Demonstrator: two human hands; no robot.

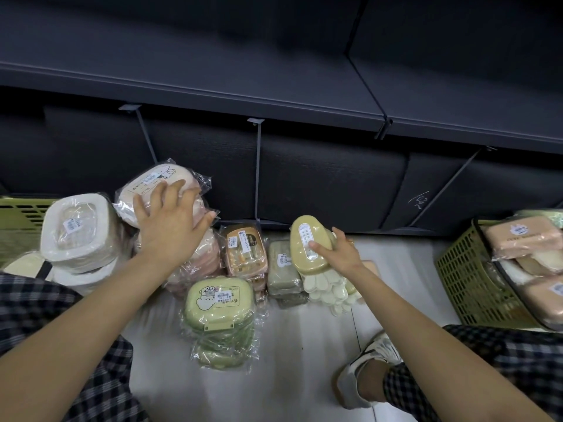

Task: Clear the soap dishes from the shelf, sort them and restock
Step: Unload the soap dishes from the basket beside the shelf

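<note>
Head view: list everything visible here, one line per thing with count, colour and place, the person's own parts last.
Pink wrapped soap dishes: a stack, count unclear, left of centre on the floor.
White square dishes: a stack, far left.
Green wrapped dishes: a stack, centre front.
Orange-pink dishes: a stack, behind the green ones.
Grey-green dishes: a stack, centre.
Yellow oval dish: one, held over cream pieces.
Cream pieces: several, on the floor.
Green basket: one, right, holding pink and cream dishes.
Dark shelf: top, bare where visible.
Left hand: rests on the pink stack.
Right hand: grips the yellow oval dish.
Shoe: white, bottom right.
</note>
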